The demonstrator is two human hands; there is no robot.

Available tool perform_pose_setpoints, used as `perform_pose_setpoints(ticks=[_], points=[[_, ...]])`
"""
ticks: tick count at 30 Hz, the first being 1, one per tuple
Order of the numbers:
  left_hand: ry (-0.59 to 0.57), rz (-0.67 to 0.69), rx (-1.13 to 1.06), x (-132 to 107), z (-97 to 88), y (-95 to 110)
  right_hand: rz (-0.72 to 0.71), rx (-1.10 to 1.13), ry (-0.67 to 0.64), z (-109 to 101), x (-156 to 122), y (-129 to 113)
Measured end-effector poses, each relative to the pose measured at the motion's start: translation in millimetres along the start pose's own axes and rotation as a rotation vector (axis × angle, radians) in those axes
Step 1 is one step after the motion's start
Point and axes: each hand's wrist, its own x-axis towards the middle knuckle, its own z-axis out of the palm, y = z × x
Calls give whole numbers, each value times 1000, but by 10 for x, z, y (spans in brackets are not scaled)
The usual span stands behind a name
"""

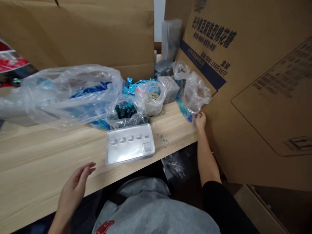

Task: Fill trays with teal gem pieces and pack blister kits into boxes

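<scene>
Left hand (75,188) open, fingers spread and slightly curved, holding nothing, above the near edge of the pale wooden table (36,152). Right hand (200,121) narrowly curled, fingertips at the lower corner of a clear plastic bag (196,92); cannot tell whether they pinch it. Landmark: white moulded tray (130,143), with five small wells and one square well, lying flat on the table. Right of tray: blue-green specks (162,139) on the wood. Directly behind tray: small clear bag of dark teal pieces (125,112). Behind and right of it: bag with pale contents (152,97), touching blue foil wrappers (134,87). Left of tray and farther back: large clear bag (65,94) with blue packets inside. Far right of tray: upright cardboard carton (209,35), printed in dark blue; large Chinese characters end in 棉花糖 (marshmallow), smaller 盒装 (boxed) below, remaining small print partly legible. Behind tray, against carton: stack of clear plastic trays (171,39). Below tray, past the table edge: grey garment (151,208) with red logo (104,227), partly cut off. Black sleeve (219,208) on right arm.
</scene>
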Motion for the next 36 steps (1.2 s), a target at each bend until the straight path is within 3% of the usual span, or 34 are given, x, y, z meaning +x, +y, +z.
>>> perform_pose_setpoints(ticks=[3, 6, 8, 11, 13, 15, 17, 20, 23, 26, 29, 31, 33, 36], points=[[15, 18, 15, 70, -51, 60, 31, 36, 87, -56, -348, -71], [62, 68, -19, 118, -130, 302, 14, 99, -8, -18, -594, -180], [43, 230, -44, 149, -137, 570, 18, 152, -74, 10, -670, -299], [-111, 678, 61, 212, -12, 984, 18, 249, -147, 1, -826, -603], [-218, 904, 209, 260, 130, 1165, -4, 323, -278, -39, -1061, -889], [-281, 1009, 345, 302, 251, 1235, -32, 386, -493, -86, -1389, -1193], [-302, 1040, 414, 333, 303, 1213, 6, 508, -815, -129, -1719, -1454], [-306, 1038, 419, 368, 233, 1112, 150, 617, -1023, -175, -2014, -1689], [-356, 1044, 397, 411, 81, 1037, 152, 630, -1108, -193, -1992, -1737], [-416, 1034, 311, 497, -54, 1034, 94, 559, -930, -201, -1776, -1687], [-416, 966, 119, 720, -128, 1156, 40, 537, -503, -208, -1554, -1675], [-355, 931, 20, 992, -91, 1313, -5, 561, -315, -190, -1468, -1735], [-355, 926, 46, 1344, 54, 1478, -64, 545, -303, -134, -1440, -1849], [-633, 902, 334, 1860, 427, 1615, -153, 470, -485, 10, -1459, -2054]])
